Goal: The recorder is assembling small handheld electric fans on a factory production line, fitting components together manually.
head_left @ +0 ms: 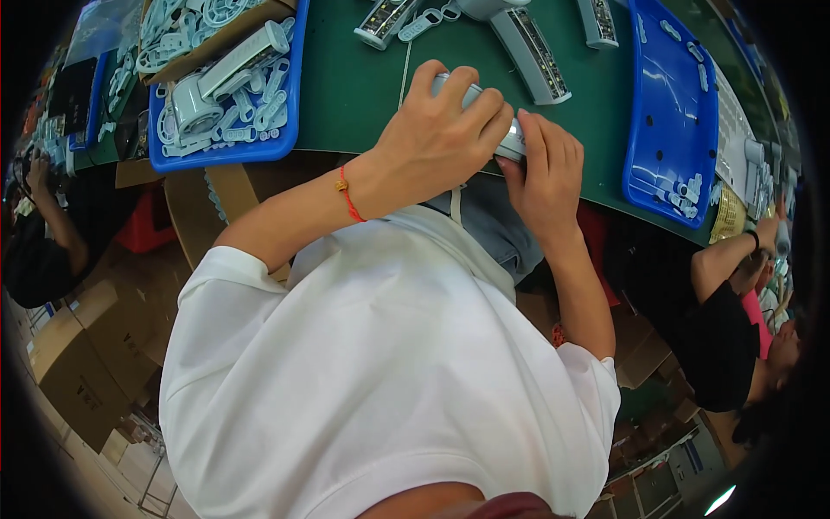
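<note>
Both my hands grip one light-grey, bar-shaped housing (513, 144) at the near edge of the green table (346, 95). My left hand (445, 130) lies over its top and far left part, fingers bent round it. At its near right end, my right hand (549, 169) pinches it between thumb and fingers. Much of the housing is hidden under my left hand. Beyond my hands lies a grey lamp body (532, 60) with rows of small lights along its length. Another such lamp body (386, 22) is at the far left, beside a pale plastic strap piece (419, 26).
At left, a blue tray (229, 156) holds pale plastic parts, a white lamp piece and a cardboard box (216, 39). A second blue tray (670, 112) at right carries a few small parts. Co-workers sit on both sides; one's arm (722, 259) is close at right.
</note>
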The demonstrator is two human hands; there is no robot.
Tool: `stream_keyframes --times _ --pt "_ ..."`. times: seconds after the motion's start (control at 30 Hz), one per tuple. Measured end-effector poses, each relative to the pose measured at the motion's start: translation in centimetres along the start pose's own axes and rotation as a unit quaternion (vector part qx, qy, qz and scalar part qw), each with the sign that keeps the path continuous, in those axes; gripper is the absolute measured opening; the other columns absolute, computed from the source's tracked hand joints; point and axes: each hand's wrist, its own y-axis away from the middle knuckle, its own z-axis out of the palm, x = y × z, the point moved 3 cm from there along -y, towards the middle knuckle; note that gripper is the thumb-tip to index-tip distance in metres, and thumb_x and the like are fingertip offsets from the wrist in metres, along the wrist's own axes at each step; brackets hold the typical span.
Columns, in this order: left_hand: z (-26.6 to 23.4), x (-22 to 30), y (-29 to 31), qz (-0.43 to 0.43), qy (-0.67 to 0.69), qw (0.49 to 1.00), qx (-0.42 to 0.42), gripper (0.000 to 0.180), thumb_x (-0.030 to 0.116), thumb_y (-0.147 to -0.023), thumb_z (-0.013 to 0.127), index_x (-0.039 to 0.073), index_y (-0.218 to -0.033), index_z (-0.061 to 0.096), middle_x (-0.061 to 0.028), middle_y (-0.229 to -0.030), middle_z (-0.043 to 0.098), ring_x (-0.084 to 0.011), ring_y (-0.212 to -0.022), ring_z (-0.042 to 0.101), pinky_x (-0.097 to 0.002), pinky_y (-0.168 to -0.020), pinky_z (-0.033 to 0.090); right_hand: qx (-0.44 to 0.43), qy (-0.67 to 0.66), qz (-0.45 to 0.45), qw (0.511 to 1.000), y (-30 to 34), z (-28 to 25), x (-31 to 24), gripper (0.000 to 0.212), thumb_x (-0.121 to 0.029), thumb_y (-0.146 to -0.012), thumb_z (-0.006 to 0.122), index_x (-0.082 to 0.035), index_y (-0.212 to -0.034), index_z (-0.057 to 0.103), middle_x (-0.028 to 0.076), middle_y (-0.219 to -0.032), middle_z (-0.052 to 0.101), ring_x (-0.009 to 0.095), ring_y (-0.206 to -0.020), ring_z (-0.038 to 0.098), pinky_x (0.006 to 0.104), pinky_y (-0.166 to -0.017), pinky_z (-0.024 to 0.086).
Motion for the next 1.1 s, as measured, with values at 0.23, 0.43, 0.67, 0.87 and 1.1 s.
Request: stream_keyframes --times 0.23,0.43,0.67,0.87,1.1 --pt "-1.2 -0.2 0.0 -0.049 0.068 0.996 0.032 0.038 0.023 -0.061 0.067 0.005 -0.094 0.060 -0.0027 -0.087 0.053 -0.0260 -0.090 0.049 -0.0432 -0.080 0.037 -0.004 -0.077 0.023 0.997 -0.6 -1.0 -0.5 0.055 -0.002 -0.063 0.068 -0.003 -0.115 0.052 0.014 -0.108 0.054 0.030 -0.098 0.051 0.0373 -0.083 0.039" --pt "-1.1 0.5 2.7 -0.353 0.557 0.733 0.165 0.075 0.041 -0.076 0.067 -0.001 -0.128 0.032 -0.0151 -0.123 0.038 -0.0241 -0.113 0.039 -0.0373 -0.094 0.033 0.026 -0.544 0.362 0.757 0.4 -2.2 -1.5 0.052 -0.018 -0.078 0.066 0.004 -0.121 0.047 0.007 -0.110 0.056 0.017 -0.096 0.053 0.0285 -0.082 0.041" --pt "-0.4 0.9 -1.2 -0.399 0.771 0.495 0.035 0.046 0.022 -0.082 0.064 0.001 -0.115 0.041 -0.0060 -0.102 0.051 -0.0127 -0.093 0.051 -0.0271 -0.080 0.043 0.005 -0.400 0.189 0.897 -2.0 -4.5 -2.8 0.049 -0.031 -0.087 0.057 0.001 -0.122 0.047 0.017 -0.118 0.053 0.021 -0.105 0.052 0.0325 -0.089 0.040" --pt "-4.3 -9.5 -6.4 -0.331 0.517 0.773 0.158 0.044 0.013 -0.076 0.062 0.000 -0.114 0.044 -0.0087 -0.099 0.057 -0.0154 -0.089 0.055 -0.0290 -0.079 0.044 0.098 -0.025 0.385 0.917 -4.2 -12.5 14.7 0.024 -0.016 -0.086 0.054 -0.002 -0.105 0.059 0.010 -0.088 0.064 0.015 -0.079 0.059 0.0263 -0.072 0.046" --pt "0.5 -35.1 -12.3 -0.499 0.035 0.857 -0.124 0.052 0.048 -0.070 0.055 0.001 -0.091 0.063 -0.0211 -0.097 0.061 -0.0312 -0.083 0.062 -0.0368 -0.073 0.049 0.020 0.143 0.088 0.986 -12.6 -8.0 25.7 0.037 0.004 -0.072 0.050 -0.001 -0.108 0.054 0.017 -0.106 0.056 0.035 -0.100 0.052 0.0384 -0.088 0.040"
